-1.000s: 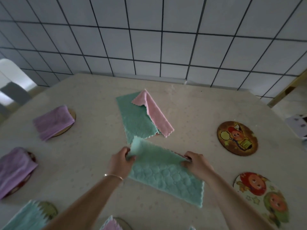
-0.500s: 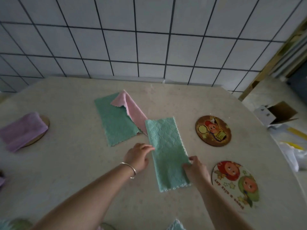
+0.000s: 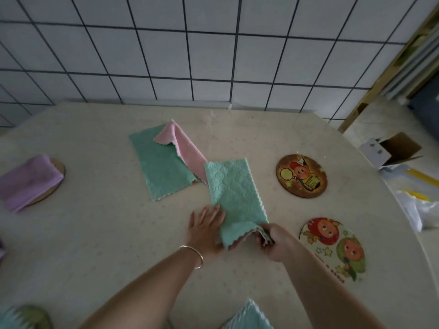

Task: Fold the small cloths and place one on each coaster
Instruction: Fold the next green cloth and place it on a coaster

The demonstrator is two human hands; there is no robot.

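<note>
A teal quilted cloth (image 3: 234, 191), folded into a long strip, lies on the table in front of me. My right hand (image 3: 273, 241) pinches its near end and lifts that end up over the strip. My left hand (image 3: 205, 230) rests flat, fingers spread, against the strip's near left edge. Behind it lie another teal cloth (image 3: 161, 167) and a pink cloth (image 3: 187, 148) that overlaps it. Two bare cartoon coasters sit to the right: a brown one (image 3: 301, 175) and a white one (image 3: 332, 248).
A folded purple cloth (image 3: 26, 181) lies on a coaster (image 3: 58, 169) at the left. Teal cloths show at the bottom left corner (image 3: 14, 319) and bottom edge (image 3: 248, 317). An open cardboard box (image 3: 392, 148) and plastic bags (image 3: 418, 207) lie off the table's right edge. A tiled wall stands behind.
The teal strip was turned lengthwise away from me. Since then my right hand has picked up its near end and curled it upward, and my left hand has shifted toward the near edge.
</note>
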